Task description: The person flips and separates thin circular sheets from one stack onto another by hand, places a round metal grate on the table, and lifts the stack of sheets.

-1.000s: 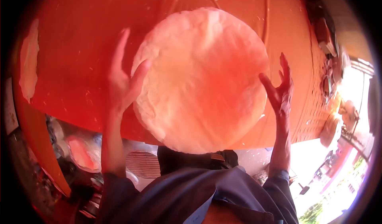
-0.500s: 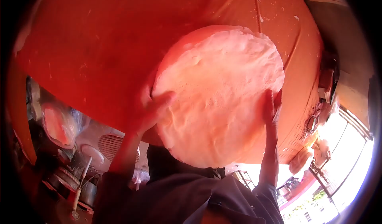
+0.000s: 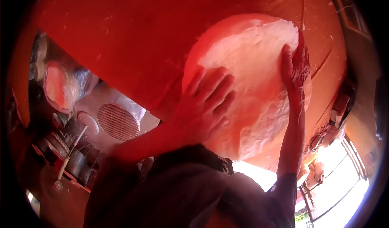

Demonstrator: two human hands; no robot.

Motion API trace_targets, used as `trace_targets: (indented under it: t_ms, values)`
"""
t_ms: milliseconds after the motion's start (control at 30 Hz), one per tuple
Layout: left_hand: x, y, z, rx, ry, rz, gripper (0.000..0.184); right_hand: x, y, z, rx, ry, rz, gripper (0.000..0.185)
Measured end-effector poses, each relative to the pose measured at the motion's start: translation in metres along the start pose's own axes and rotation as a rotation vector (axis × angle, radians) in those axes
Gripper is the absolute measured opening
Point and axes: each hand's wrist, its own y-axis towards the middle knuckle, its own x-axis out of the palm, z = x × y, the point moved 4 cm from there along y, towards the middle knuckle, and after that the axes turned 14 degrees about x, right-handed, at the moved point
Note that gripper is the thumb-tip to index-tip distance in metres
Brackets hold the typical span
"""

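Note:
A large, thin round of pale dough (image 3: 251, 45) lies at the near edge of a red-covered table (image 3: 133, 37), its near part reaching down toward my body. Along its upper left edge runs a smooth reddish band; I cannot tell whether that is shaded dough or a round base underneath. My left hand (image 3: 202, 106) is over the dough's lower left part, fingers spread, somewhat blurred. At the right edge of the round, my right hand (image 3: 297, 68) touches the dough with thumb and fingers apart; some of its fingertips are hard to make out.
Below the table's left edge are a round ribbed grate (image 3: 118, 122), a plastic-wrapped bundle (image 3: 58, 86), metal pots (image 3: 75, 163) and a long-handled tool (image 3: 65, 163). Assorted items (image 3: 340, 104) line the right side, near a bright opening (image 3: 340, 187).
My left hand has moved from the round's left edge in over its surface, fingers spreading. My right hand has slid farther up the right edge. The view has shifted.

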Motion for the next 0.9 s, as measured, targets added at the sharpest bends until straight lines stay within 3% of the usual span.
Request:
trace_targets:
  t_ms: [100,167,433,567,600,667,700,733,767,833,867,900]
  values:
    - [0.021,-0.013,-0.013,0.018,0.002,0.085,0.052,0.004,0.0,0.0,-0.064,-0.04,0.049,0.061]
    - [0.028,-0.013,-0.02,0.043,-0.048,0.162,0.053,0.01,0.003,0.0,-0.071,0.172,-0.03,0.056]
    - [0.047,-0.021,-0.028,0.158,-0.044,0.437,0.048,0.022,0.007,0.012,-0.153,0.102,0.011,0.053]
    - [0.035,-0.031,0.008,0.163,0.055,0.832,0.048,0.024,0.008,0.017,0.005,0.19,-0.096,0.058]
    - [0.014,-0.044,0.038,0.052,-0.142,1.019,0.04,0.022,0.005,0.01,-0.083,0.204,-0.061,0.06]
    - [-0.012,-0.071,0.103,0.053,-0.72,1.272,0.03,0.023,0.01,0.017,-0.142,0.132,0.018,0.062]
    - [-0.024,-0.085,0.135,0.074,-0.988,1.432,0.035,0.024,0.01,0.016,-0.17,0.107,0.067,0.062]
    - [-0.022,-0.088,0.159,0.177,-1.147,1.463,0.045,0.022,0.005,0.008,-0.23,0.133,0.087,0.064]
    - [-0.019,-0.092,0.182,0.28,-1.308,1.487,0.055,0.025,0.012,0.018,-0.067,0.067,0.012,0.065]
    - [-0.005,-0.1,0.213,0.503,-1.278,1.414,0.063,0.021,0.002,0.006,-0.149,0.15,0.003,0.066]
    - [-0.004,-0.103,0.228,0.481,-1.278,1.43,0.062,0.028,0.02,0.022,-0.23,0.175,0.035,0.069]
    - [-0.003,-0.11,0.236,0.501,-1.33,1.445,0.061,0.029,0.024,0.029,-0.083,0.086,-0.015,0.073]
